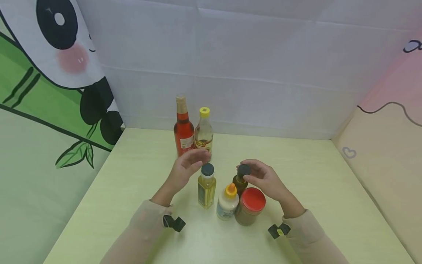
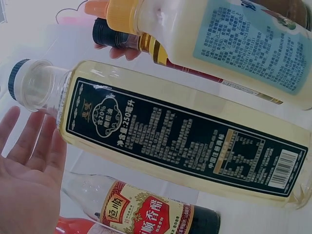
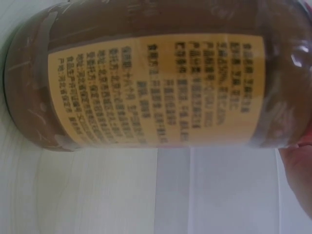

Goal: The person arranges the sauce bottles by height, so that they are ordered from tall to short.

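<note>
My left hand (image 1: 188,167) is beside a square oil bottle (image 1: 206,192) with a dark cap and pale yellow liquid. In the left wrist view its fingers (image 2: 34,139) are spread behind the bottle's neck, gripping nothing. My right hand (image 1: 263,179) has thumb and fingers around the black-capped neck of a small dark bottle (image 1: 240,185); its lower part is hidden in the head view. Right in front of that bottle stand a white squeeze bottle (image 1: 227,205) with an orange tip and a red-lidded jar (image 1: 247,214) of brown paste.
Behind my left hand stand a tall red bottle (image 1: 184,134) and a yellow-capped vinegar bottle (image 1: 203,134), side by side. The pale table (image 1: 296,161) ends at a white cloth wall (image 1: 247,73), with printed panels on both sides.
</note>
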A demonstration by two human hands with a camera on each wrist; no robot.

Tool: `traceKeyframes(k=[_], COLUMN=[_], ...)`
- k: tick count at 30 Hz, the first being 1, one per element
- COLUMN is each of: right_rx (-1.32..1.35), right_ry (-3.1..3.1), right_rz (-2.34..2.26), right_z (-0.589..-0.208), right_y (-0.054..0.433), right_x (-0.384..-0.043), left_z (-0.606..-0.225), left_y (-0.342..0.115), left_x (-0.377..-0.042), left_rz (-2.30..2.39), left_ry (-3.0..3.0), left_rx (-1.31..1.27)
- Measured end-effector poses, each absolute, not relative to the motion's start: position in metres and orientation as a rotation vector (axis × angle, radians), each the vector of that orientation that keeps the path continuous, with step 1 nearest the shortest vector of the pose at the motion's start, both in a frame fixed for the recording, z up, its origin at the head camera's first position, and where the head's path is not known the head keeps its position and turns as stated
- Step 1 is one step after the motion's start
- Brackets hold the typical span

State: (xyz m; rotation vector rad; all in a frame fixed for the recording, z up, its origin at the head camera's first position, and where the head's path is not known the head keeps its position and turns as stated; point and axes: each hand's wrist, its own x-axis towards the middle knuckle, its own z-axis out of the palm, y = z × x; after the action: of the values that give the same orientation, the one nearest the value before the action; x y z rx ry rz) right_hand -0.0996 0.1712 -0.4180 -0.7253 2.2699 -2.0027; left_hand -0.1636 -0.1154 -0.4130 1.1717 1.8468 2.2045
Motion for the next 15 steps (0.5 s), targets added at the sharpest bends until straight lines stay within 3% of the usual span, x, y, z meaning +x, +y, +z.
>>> traceKeyframes(k=[15], right_rx=[-0.794], right_ry=[2.256], right_rz=[-2.013], right_z=[-0.4242], right_y=[0.1792], right_x=[-0.1038], left_z=[-0.4215], left_y=[-0.1087], left_x=[-0.1623], left_rz=[2.138], left_ry=[1.842], left_rx=[1.259])
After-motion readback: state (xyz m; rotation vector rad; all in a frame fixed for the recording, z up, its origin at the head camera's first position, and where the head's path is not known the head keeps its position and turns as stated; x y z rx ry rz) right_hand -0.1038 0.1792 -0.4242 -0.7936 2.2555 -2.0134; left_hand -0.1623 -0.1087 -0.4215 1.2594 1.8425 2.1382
